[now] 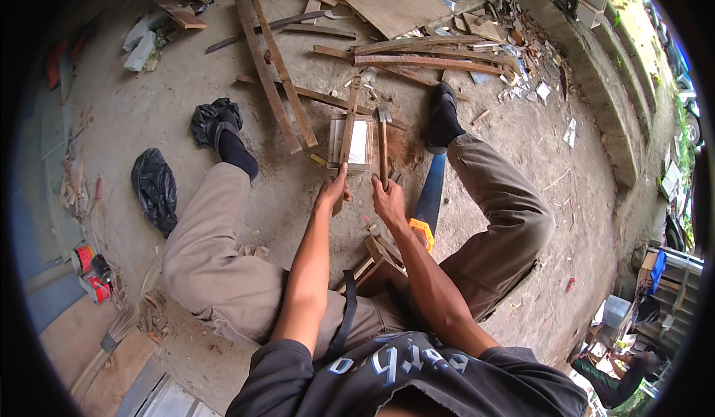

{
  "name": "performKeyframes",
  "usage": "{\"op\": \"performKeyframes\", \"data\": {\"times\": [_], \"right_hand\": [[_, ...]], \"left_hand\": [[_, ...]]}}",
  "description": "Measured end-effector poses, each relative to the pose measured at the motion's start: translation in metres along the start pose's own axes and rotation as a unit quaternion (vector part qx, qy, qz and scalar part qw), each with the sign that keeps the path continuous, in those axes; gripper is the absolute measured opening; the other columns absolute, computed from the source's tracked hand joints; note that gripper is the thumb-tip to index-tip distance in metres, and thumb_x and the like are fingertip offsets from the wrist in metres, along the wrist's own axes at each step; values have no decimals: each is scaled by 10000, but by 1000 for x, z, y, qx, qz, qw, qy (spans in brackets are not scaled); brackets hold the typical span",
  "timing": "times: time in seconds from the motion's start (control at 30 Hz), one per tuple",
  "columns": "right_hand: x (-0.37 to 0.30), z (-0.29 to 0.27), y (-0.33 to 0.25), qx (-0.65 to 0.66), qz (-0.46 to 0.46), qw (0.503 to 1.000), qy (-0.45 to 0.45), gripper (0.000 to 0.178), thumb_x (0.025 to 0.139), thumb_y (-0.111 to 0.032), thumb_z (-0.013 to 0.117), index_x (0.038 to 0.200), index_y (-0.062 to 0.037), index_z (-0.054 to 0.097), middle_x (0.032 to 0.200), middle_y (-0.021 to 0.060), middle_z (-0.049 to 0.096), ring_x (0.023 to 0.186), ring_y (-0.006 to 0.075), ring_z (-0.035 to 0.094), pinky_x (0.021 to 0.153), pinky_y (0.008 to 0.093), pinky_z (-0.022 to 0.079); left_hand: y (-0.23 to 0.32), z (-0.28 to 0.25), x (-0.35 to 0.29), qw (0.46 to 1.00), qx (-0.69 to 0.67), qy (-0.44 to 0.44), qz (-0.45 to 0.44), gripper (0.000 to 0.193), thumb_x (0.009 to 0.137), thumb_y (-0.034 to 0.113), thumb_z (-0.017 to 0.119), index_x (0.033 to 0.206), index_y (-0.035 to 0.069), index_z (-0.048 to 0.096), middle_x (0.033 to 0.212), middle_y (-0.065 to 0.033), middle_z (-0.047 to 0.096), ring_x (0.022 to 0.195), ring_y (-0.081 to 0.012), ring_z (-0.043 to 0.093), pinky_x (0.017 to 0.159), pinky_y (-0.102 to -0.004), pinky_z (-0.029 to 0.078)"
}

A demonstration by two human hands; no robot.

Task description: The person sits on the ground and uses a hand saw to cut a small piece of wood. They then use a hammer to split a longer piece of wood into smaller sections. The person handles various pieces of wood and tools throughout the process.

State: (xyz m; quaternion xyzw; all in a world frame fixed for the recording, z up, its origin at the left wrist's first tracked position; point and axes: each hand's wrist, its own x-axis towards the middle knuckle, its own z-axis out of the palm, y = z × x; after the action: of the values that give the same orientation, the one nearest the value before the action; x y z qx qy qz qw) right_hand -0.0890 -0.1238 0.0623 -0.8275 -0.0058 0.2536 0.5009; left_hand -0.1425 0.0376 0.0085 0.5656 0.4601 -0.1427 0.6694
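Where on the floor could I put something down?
The widest mostly bare floor lies between the right leg and the step, with a few scraps. A smaller patch lies between the left leg and left hand. It's crowded ahead, where planks lie, and around the right hand, with the hammer in it and the saw close by.

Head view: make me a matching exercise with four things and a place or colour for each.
1. Hammer
2. Saw
3. Black bags
4. Wooden strip

A. By the left leg
B. In the left hand
C. In the right hand
D. Blue and orange

Pairs: 1-C, 2-D, 3-A, 4-B
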Motion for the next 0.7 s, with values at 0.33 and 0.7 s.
{"op": "performKeyframes", "data": {"times": [0.33, 0.7], "right_hand": [[7, 8, -10, -77, -112, 990, 29, 513, 998, -457, 467, 799, 6, 567, 640, 190, 583, 605, 353, 600, 566, 442, 429], [62, -39, -19, -308, -233, 919, -78, 453, 953, -445, 541, 784, -25, 547, 645, 266, 582, 647, 459, 607, 570, 530, 473]], "left_hand": [[-6, 3, 19, 981, 161, 97, 49, 916, 902, 747, 320, 781, -87, 679, 781, -302, 665, 807, -442, 677, 732, -464, 527], [9, 0, 10, 964, 231, 119, 61, 983, 893, 767, 267, 981, -127, 666, 964, -389, 614, 1036, -495, 592, 879, -493, 486]]}}
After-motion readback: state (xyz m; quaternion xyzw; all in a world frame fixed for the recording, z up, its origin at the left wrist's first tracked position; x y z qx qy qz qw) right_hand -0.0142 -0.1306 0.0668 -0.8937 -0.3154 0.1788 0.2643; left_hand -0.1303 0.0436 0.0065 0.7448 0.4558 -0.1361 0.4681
